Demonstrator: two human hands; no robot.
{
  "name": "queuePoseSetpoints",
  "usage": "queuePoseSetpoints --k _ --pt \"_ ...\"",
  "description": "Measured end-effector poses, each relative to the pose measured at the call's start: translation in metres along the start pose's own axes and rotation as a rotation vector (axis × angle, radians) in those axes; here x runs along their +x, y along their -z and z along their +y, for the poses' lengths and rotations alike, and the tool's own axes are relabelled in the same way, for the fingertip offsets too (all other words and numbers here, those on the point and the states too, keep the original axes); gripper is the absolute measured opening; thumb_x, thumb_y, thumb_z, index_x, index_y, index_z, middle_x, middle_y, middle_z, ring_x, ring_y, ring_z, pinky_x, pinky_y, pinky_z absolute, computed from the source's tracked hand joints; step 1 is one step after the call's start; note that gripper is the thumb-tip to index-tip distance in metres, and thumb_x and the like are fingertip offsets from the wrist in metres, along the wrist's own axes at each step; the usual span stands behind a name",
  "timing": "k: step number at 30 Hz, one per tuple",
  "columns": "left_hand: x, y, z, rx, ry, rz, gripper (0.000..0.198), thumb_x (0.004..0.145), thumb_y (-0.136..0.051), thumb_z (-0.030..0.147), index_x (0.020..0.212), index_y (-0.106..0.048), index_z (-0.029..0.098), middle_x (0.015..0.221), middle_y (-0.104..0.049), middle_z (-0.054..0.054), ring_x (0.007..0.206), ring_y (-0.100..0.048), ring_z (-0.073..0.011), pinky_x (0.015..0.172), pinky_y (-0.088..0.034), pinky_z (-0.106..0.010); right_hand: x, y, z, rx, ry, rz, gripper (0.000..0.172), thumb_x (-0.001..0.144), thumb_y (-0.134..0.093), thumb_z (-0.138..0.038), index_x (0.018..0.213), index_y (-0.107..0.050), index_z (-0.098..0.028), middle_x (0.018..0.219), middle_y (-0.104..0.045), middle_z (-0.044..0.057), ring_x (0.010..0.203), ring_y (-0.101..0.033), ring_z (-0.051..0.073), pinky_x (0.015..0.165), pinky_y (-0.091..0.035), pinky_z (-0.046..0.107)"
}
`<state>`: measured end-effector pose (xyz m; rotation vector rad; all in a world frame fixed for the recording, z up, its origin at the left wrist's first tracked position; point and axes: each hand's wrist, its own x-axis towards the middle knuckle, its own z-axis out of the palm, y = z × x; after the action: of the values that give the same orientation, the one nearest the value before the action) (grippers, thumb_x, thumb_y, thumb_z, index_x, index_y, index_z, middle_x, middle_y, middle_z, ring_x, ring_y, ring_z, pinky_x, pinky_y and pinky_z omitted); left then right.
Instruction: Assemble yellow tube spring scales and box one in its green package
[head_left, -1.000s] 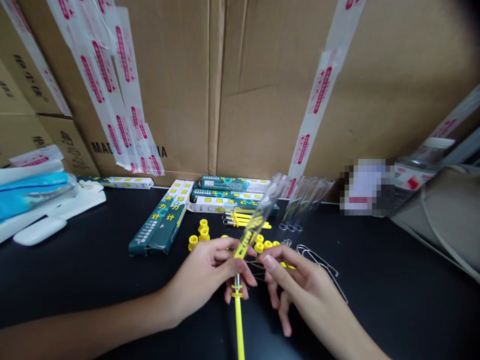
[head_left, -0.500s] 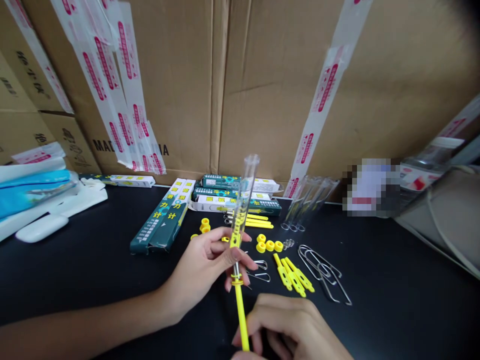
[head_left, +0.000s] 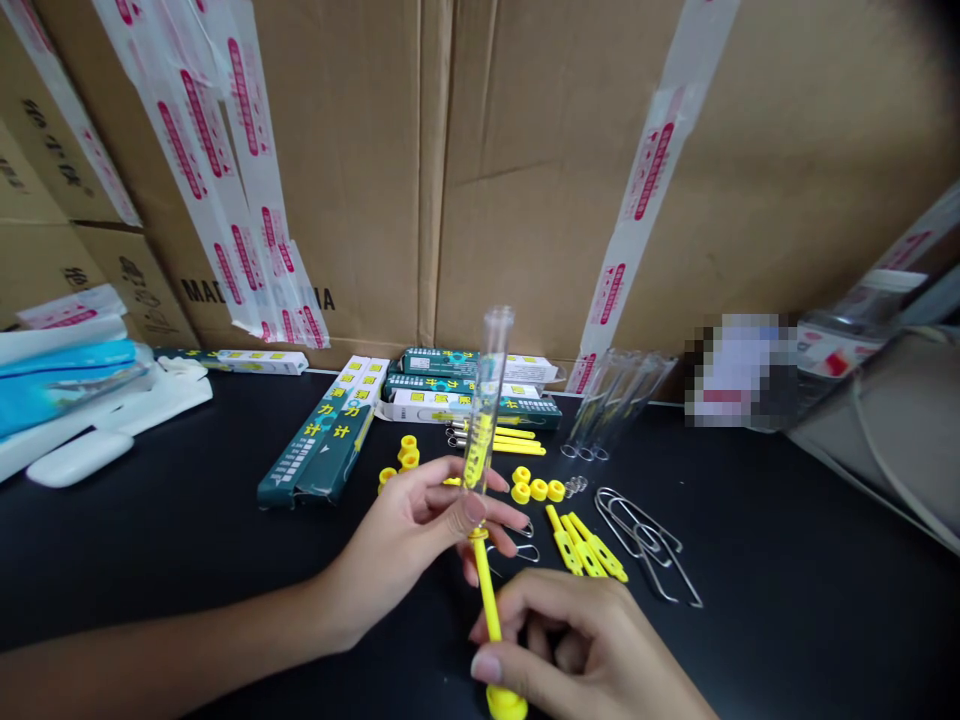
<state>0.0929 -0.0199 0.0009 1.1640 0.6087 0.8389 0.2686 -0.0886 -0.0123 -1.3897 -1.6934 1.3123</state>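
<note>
My left hand (head_left: 415, 530) grips a clear plastic tube (head_left: 488, 400) near its lower end, and the tube stands nearly upright with yellow parts inside. A yellow rod (head_left: 488, 590) runs down from the tube's base, with a round yellow knob (head_left: 504, 703) at its lower end. My right hand (head_left: 570, 650) is shut on the rod's lower part, just above the knob. Beyond my hands, yellow spools (head_left: 538, 489) and flat yellow pieces (head_left: 585, 547) lie on the black bench top (head_left: 787, 580).
Large wire hooks (head_left: 645, 540) lie right of the yellow pieces, and spare clear tubes (head_left: 615, 405) lean behind them. Green-and-white boxes (head_left: 322, 435) are stacked at the back, before taped cardboard cartons (head_left: 525, 170). White and blue packaging (head_left: 67, 385) sits at the left.
The metal section below the tube is now hidden, and the tube sits closer to the yellow collar. My right hand has risen slightly, and the rod's yellow knob has come into view.
</note>
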Motion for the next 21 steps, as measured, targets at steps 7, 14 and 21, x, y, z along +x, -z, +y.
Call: queuePoseSetpoints --k 7,14,21 --pt "-0.001 0.001 0.0 0.02 0.007 -0.077 0.046 0.089 -0.077 0.056 0.104 -0.069 0.013 0.098 -0.08 -0.012 0.079 -0.072 -0.0173 0.064 -0.056 -0.023 -0.001 -0.002 0.007 0.08 0.014 0.051 0.03 0.083 -0.082 -0.046 0.073 -0.07 -0.02 0.068 -0.063 -0.003 0.05 -0.05 0.009 0.043 -0.036 0.018" --pt "-0.004 0.001 0.0 0.157 -0.007 -0.161 0.044 0.091 -0.072 0.059 0.096 -0.071 0.015 0.087 -0.073 -0.006 0.073 -0.065 -0.0155 0.068 -0.053 -0.025 -0.004 -0.002 0.01 0.07 0.049 0.085 0.033 0.089 -0.074 -0.051 0.077 -0.07 -0.021 0.07 -0.06 -0.001 0.057 -0.054 0.013 0.041 -0.044 0.017" --pt "-0.007 -0.001 -0.001 0.425 -0.164 -0.209 0.038 0.09 -0.075 0.054 0.083 -0.075 0.016 0.093 -0.061 -0.005 0.094 -0.059 -0.0237 0.086 -0.046 -0.034 0.002 -0.002 0.011 0.467 0.024 0.082 0.028 0.077 -0.09 -0.038 0.073 -0.069 -0.021 0.074 -0.062 -0.005 0.055 -0.066 0.012 0.058 -0.056 0.023"
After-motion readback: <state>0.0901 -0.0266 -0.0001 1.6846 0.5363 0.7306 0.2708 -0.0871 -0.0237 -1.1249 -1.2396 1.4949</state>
